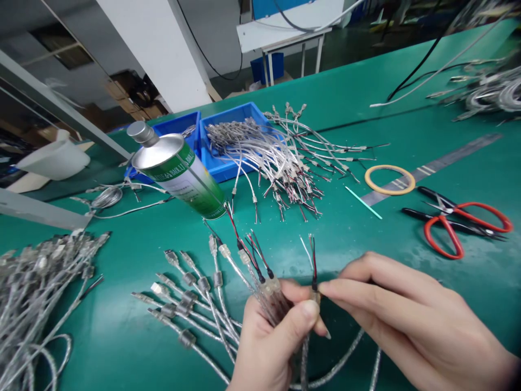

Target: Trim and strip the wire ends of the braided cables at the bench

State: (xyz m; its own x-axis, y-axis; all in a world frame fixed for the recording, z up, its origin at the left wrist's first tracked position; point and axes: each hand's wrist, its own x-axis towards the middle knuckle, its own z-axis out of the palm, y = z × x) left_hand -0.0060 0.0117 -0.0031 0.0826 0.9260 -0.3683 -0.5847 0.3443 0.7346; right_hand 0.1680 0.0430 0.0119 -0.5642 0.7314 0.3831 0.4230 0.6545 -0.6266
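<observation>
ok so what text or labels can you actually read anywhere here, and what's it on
Tin can: a green band near its shoulder carries white capital letters, blurred; roughly "...BMOLLIN BRILL...", not certain.
Same can, white part of the label: smaller printed lines, too small and blurred to read.
Roll of tape, red-handled scissors, blue bins, cables in the left hand and right hand: no readable text or numbers.

Your left hand and right hand are bare, without gloves, rings or sleeves visible, and the nails are short
</observation>
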